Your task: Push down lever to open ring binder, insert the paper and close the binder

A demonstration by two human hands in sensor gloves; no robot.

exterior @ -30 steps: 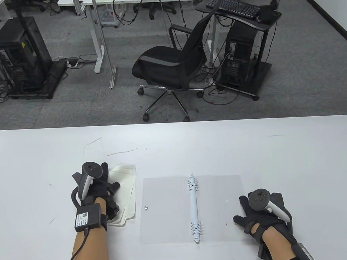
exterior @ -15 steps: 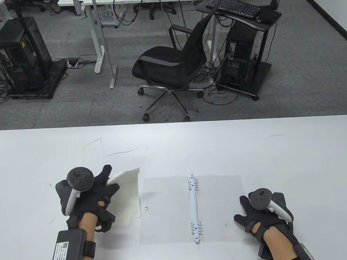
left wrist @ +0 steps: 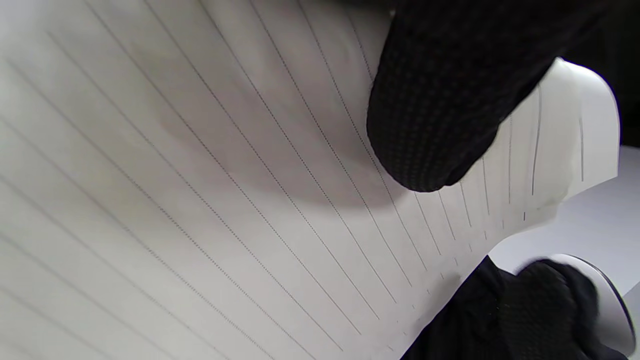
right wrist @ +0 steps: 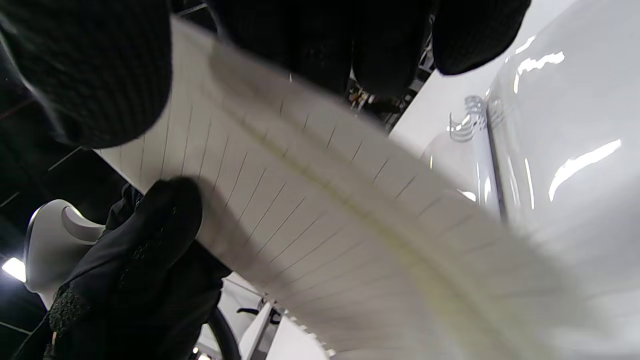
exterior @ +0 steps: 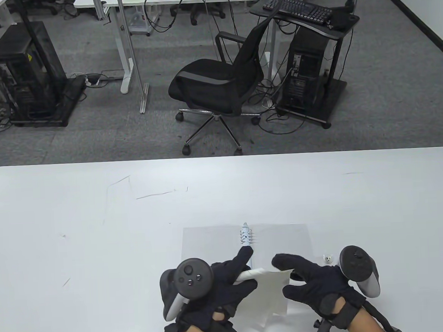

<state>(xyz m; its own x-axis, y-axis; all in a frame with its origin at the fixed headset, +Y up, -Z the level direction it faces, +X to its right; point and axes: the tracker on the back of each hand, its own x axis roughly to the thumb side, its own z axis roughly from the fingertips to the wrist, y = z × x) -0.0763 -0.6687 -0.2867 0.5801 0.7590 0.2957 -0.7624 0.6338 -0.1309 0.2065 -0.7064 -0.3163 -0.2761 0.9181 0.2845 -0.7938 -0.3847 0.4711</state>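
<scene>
Two gloved hands are seen at the near edge of the white table (exterior: pixel 60 204), each with one tracker strapped on. One sheet of lined paper (exterior: pixel 270 291) is held between them, lifted above the near half of the binder. The left hand (exterior: pixel 216 288) pinches the sheet's left edge, index finger extended toward 12 o'clock; the right hand (exterior: pixel 309 280) grips its right edge, thumb on one face and fingers on the other, as the wrist views show. One ring binder (exterior: pixel 284 240) lies open and flat just beyond, its spine (exterior: pixel 246 236) with one far ring set visible — the near set is hidden. A small object (exterior: pixel 327 258) lies at the binder's 3 o'clock. Farther off, one office chair (exterior: pixel 217 81) stands.

Half a second earlier the left hand was at the binder's 9 o'clock lifting paper, and the right rested flat — both have since met over the binder.
</scene>
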